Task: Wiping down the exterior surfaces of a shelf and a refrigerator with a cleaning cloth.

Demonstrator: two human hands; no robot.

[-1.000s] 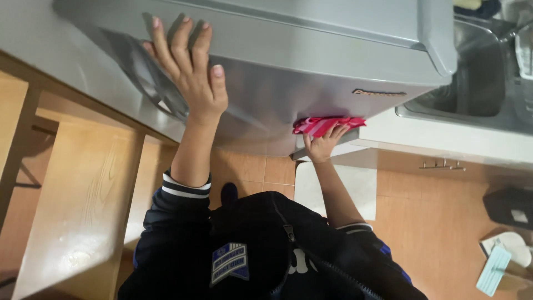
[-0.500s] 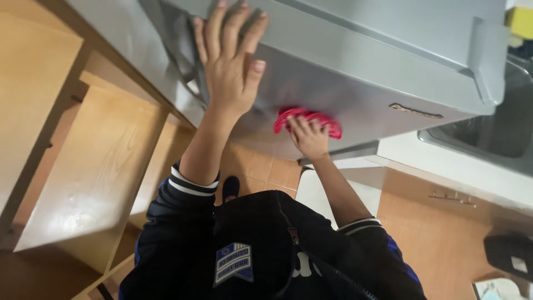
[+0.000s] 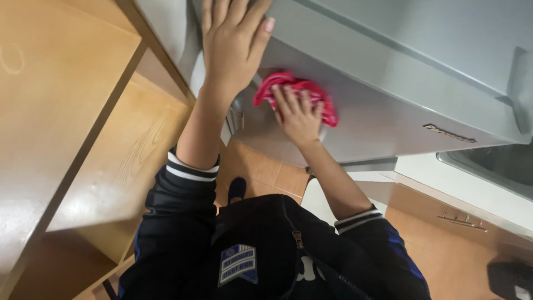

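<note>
My left hand (image 3: 233,47) lies flat against the grey metal fridge door (image 3: 400,83), fingers stretched out, holding nothing. Just to its right, my right hand (image 3: 297,116) presses a crumpled red-pink cloth (image 3: 328,111) against the same door. The cloth bunches under my fingers and shows above and beside them. Both arms wear dark sleeves with white-striped cuffs. The tips of my left fingers run out of view at the top.
Light wooden shelves (image 3: 66,111) stand to the left of the fridge. A white counter (image 3: 461,186) with a steel sink (image 3: 499,161) lies to the right, above a cabinet with a metal handle (image 3: 462,221). Orange floor tiles (image 3: 261,166) and a white mat (image 3: 316,194) are below.
My right hand has slid the red cloth leftward and upward across the fridge door, from its right edge to beside my left hand. The view has shifted right and closer.
</note>
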